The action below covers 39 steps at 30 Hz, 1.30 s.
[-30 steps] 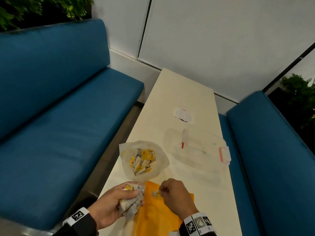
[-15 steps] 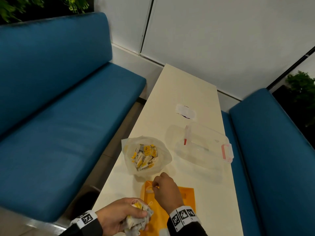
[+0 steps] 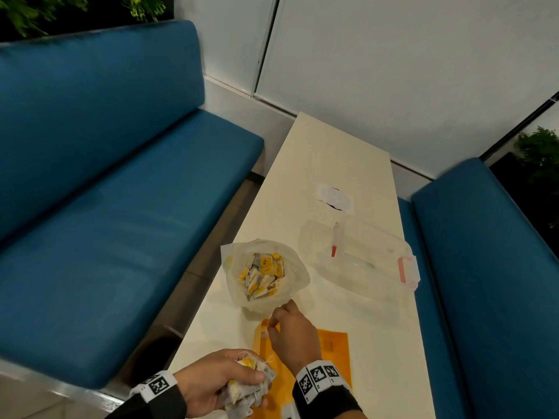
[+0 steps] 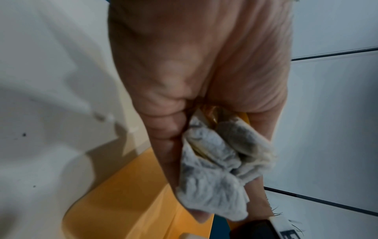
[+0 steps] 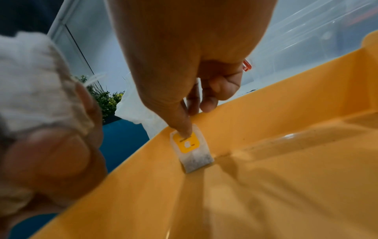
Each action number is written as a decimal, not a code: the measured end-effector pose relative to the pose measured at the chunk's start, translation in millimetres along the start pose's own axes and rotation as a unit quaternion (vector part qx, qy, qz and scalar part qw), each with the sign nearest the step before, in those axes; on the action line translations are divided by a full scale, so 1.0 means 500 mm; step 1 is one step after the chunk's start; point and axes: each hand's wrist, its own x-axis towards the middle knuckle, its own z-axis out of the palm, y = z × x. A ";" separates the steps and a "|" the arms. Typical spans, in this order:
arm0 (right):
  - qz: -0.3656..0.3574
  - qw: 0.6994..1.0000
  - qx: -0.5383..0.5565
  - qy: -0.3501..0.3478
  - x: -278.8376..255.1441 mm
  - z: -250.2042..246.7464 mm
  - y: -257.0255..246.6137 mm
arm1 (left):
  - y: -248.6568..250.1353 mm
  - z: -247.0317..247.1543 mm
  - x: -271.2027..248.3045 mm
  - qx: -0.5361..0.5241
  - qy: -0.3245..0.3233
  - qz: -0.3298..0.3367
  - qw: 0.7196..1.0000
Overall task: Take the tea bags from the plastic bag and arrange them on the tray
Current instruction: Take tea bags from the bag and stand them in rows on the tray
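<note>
An open plastic bag [image 3: 292, 269] holding several yellow-tagged tea bags [image 3: 263, 275] lies on the table. Just in front of it sits the orange tray [image 3: 331, 346] [image 5: 286, 161]. My right hand [image 3: 272, 326] [image 5: 190, 122] is over the tray's far left corner and pinches one tea bag [image 5: 191, 149] by its top. That bag leans against the tray's inner wall with its bottom on the tray floor. My left hand [image 3: 223, 379] [image 4: 204, 113] is at the tray's near left edge and grips a crumpled bunch of tea bags [image 3: 251, 387] [image 4: 214, 161].
A clear lidded container [image 3: 363, 255] with pink latches stands to the right behind the tray. A white sticker [image 3: 334, 196] lies further back on the cream table [image 3: 326, 152]. Blue benches [image 3: 121, 207] run along both sides of the table.
My right hand has carried one tea bag forward from the bunch to the tray's far left corner. My left hand has drawn back toward me with the bunch.
</note>
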 end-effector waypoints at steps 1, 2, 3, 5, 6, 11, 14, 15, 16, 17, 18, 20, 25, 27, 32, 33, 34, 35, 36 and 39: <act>0.002 1.000 -0.002 0.001 0.000 0.000 -0.001 | -0.001 -0.001 0.000 0.003 0.002 0.001 1.000; 0.004 1.000 -0.003 0.001 0.001 0.000 -0.003 | -0.002 -0.002 0.001 0.005 0.003 0.002 1.000; 0.006 1.000 -0.005 0.000 0.001 0.001 -0.005 | -0.003 -0.003 0.001 0.008 0.003 0.002 1.000; 0.009 1.000 -0.007 0.002 0.002 -0.001 -0.011 | -0.003 -0.004 0.002 0.012 -0.001 0.002 1.000; 0.012 1.000 -0.008 0.004 0.004 -0.001 -0.014 | -0.003 -0.005 0.002 0.013 -0.003 0.001 1.000; 0.023 1.000 -0.004 0.010 0.006 -0.003 -0.019 | -0.002 -0.005 0.001 0.014 -0.006 -0.003 1.000; 0.024 1.000 -0.005 0.015 0.006 -0.004 -0.020 | -0.002 -0.005 0.000 0.004 -0.003 -0.001 1.000; 0.022 1.000 -0.004 0.016 0.006 -0.005 -0.020 | -0.002 -0.005 0.000 -0.001 -0.003 0.002 1.000; 0.020 1.000 -0.002 0.015 0.006 -0.005 -0.019 | -0.002 -0.004 -0.001 -0.007 -0.003 0.005 1.000; 0.017 1.000 0.002 0.014 0.006 -0.006 -0.018 | -0.003 -0.006 0.000 -0.014 -0.005 0.006 1.000; 0.016 1.000 0.008 0.011 0.004 -0.007 -0.017 | -0.004 -0.006 0.001 -0.021 -0.007 0.008 1.000; 0.016 0.999 0.027 0.012 -0.003 -0.012 -0.013 | -0.004 -0.008 0.002 -0.035 -0.013 0.009 0.999; 0.039 0.990 0.129 0.037 -0.031 -0.043 0.009 | 0.015 0.002 0.008 -0.069 -0.021 -0.014 0.997; 0.050 0.979 0.193 0.039 -0.042 -0.066 0.009 | 0.026 0.014 0.011 -0.094 -0.002 -0.024 0.995; 0.038 0.966 0.257 -0.012 -0.061 -0.106 -0.020 | 0.035 0.027 0.026 -0.136 0.038 0.005 0.990; 0.033 0.965 0.259 -0.017 -0.065 -0.110 -0.025 | 0.034 0.025 0.031 -0.136 0.040 0.008 0.990; 0.028 0.966 0.257 -0.018 -0.067 -0.112 -0.030 | 0.037 0.025 0.032 -0.137 0.043 0.009 0.990; 0.025 0.967 0.254 -0.018 -0.070 -0.114 -0.034 | 0.037 0.024 0.035 -0.139 0.048 0.011 0.989; 0.020 0.968 0.250 -0.016 -0.072 -0.114 -0.038 | 0.039 0.025 0.036 -0.141 0.057 0.015 0.988; -0.002 0.972 0.236 -0.021 -0.075 -0.120 -0.050 | 0.044 0.023 0.043 -0.132 0.089 0.028 0.987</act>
